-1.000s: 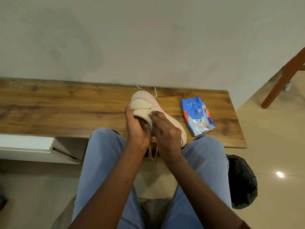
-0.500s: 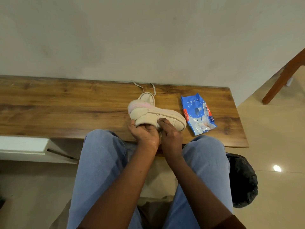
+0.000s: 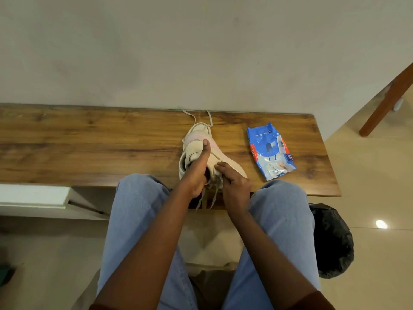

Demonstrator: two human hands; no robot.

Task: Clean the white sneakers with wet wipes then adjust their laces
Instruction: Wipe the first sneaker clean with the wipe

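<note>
Lacing stage, prob.: left grip (image 3: 196, 173) clasps sneaker (image 3: 196, 148) at near edge of surface (image 3: 89, 148), right grip (image 3: 234, 186) pinches its laces (image 3: 212, 198). No wipe held; wipes pack (image 3: 270, 151) by right edge. Lace tidying remains.

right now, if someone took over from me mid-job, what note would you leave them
Left hand: grips the front sneaker, thumb stretched over its pink-trimmed end.
Right hand: fingers curled at that shoe's lace area, seemingly pinching the laces, which hang loose off the bench edge.
Second sneaker: right behind, near the wall, lace ends trailing loose.
Wipes pack: on the bench, to the right.
Done: no wipe in either hand; cleaning cannot be judged.
Left: adjust laces on both shoes.
</note>
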